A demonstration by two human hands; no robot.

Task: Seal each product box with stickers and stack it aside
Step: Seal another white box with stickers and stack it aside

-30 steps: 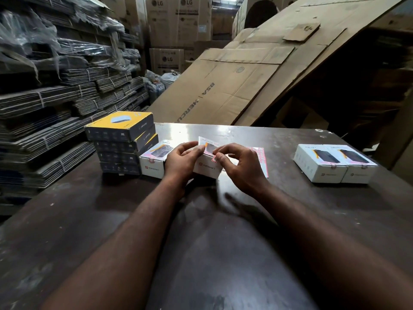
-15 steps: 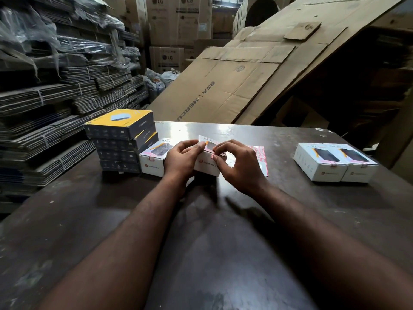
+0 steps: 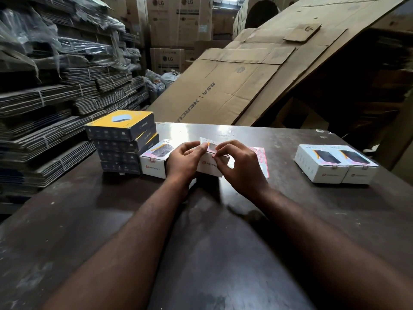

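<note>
Tied bundles of flattened cartons (image 3: 44, 104) are piled at the far left, beside the dark table (image 3: 111, 220). On the table's left part stands a stack of dark boxes (image 3: 121, 142) with yellow tops. Just right of it sits a lone white box (image 3: 154, 163) with a pink sticker over its near top edge. Next comes the left hand (image 3: 184, 161), fingers curled round the left end of the white product box (image 3: 209, 168), which rests mid-table. The right hand (image 3: 242, 170) pinches a small pink sticker (image 3: 213, 155) with curled forefinger and thumb at that box's near top edge. Beyond this hand a sticker sheet (image 3: 260, 153) lies flat. Well apart to the right, a pair of white boxes (image 3: 335, 163) sits touching side by side. A large cardboard sheet (image 3: 223, 86) leans beyond the far edge.
</note>
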